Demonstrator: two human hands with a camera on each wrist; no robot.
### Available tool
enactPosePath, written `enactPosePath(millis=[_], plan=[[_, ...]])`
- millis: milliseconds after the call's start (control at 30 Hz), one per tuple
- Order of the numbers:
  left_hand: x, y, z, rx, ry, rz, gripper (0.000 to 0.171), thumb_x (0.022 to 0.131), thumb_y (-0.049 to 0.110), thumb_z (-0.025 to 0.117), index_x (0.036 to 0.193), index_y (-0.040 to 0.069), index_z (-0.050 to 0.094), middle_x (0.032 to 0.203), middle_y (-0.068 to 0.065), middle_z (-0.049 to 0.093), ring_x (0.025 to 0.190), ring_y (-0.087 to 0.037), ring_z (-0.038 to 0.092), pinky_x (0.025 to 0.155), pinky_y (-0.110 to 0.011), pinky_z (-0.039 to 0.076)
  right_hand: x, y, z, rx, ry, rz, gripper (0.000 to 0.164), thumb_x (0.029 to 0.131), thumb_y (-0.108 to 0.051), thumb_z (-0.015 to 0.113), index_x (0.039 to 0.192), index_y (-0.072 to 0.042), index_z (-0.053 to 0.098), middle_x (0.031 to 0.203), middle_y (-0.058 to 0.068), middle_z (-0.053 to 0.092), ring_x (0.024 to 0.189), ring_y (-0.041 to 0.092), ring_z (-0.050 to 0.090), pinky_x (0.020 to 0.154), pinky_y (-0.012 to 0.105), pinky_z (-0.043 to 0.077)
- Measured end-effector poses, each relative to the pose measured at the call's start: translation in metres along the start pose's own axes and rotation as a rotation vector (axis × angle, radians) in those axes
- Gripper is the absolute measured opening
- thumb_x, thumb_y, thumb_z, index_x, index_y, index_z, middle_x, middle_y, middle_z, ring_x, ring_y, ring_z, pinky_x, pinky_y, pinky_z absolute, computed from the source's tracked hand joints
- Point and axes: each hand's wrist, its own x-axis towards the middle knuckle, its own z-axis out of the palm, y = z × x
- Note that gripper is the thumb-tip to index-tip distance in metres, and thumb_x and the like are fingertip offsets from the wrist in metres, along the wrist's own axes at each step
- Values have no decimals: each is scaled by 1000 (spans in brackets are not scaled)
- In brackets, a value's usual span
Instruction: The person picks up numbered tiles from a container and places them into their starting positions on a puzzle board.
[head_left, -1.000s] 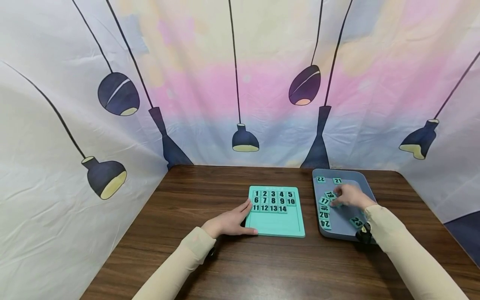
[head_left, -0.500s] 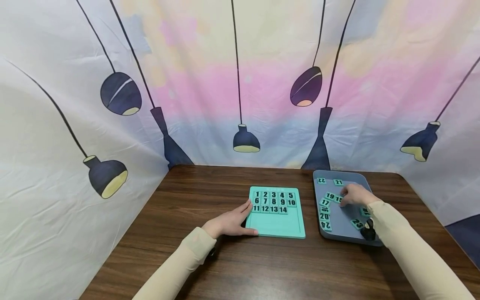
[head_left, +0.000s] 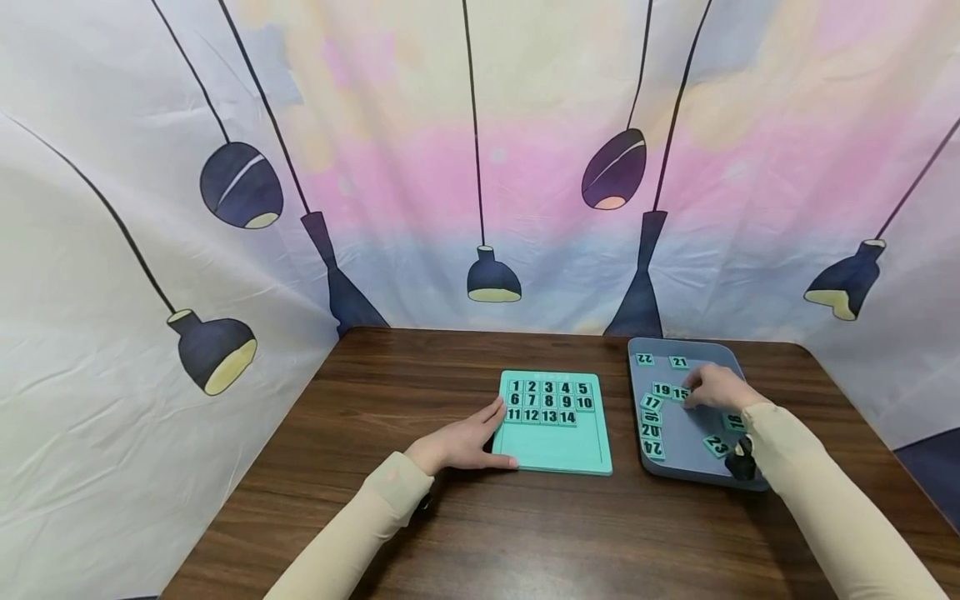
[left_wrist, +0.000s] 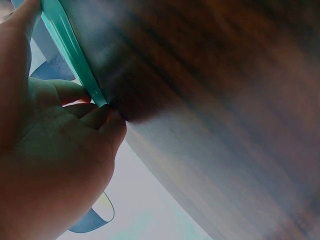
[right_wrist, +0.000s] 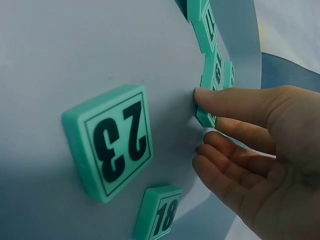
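My left hand rests with spread fingers at the left side of a turquoise number board, its thumb along the near edge. Rows of number tiles from 1 to 14 fill the board's upper part. In the left wrist view, fingertips touch the board's edge. Inside a grey-blue tray, my right hand pinches the 15 tile between thumb and fingers, right beside the 19 tile. The right wrist view shows its other fingers loosely curled.
Tile 17, tile 20 and tile 24 lie along the tray's left wall. Tile 22 and tile 21 are at the back; tile 23 and tile 18 lie nearer the wrist.
My right hand has shifted slightly to the right, now at the 15 tile. The 19 tile, tilted earlier, now lies straighter in line with it. The left hand stays at the board.
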Motion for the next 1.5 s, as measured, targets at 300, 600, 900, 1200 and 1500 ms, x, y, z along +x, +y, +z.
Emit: enactPosePath(millis=[300,600,900,1200,1500], plan=[[-1,1,1,-5,2,3,102,93,69,56,164,13,9,170,-5,0,151,-24,23,115,-44,34,0,-11,-14,0,3,-6,48,89,-15,75,121,17,62,117,33,63,101,45,63,79,51,55],[-1,1,1,-2,6,-2,102,93,69,56,163,12,10,170,-5,1,151,-24,24,114,-44,34,8,-45,-29,11,61,-87,48,91,-21,74,124,13,64,116,28,66,102,42,63,81,51,54],[-2,1,1,-9,6,-6,103,92,70,56,163,12,9,170,-5,0,151,-24,24,114,-44,34,19,-89,-18,-22,30,-160,44,92,-17,74,125,11,64,117,26,66,106,41,63,85,51,53],[-1,1,2,8,0,-13,103,92,70,55,164,13,9,170,-4,0,151,-23,23,114,-43,35,25,-123,8,-58,-61,-202,38,90,-15,77,120,6,68,105,14,68,94,28,64,80,44,54],[0,0,2,10,5,-12,103,92,71,55,163,12,10,170,-3,1,151,-23,24,114,-42,34,24,-144,35,-95,-132,-275,32,88,-11,78,115,5,70,96,6,67,80,17,61,75,39,53]])
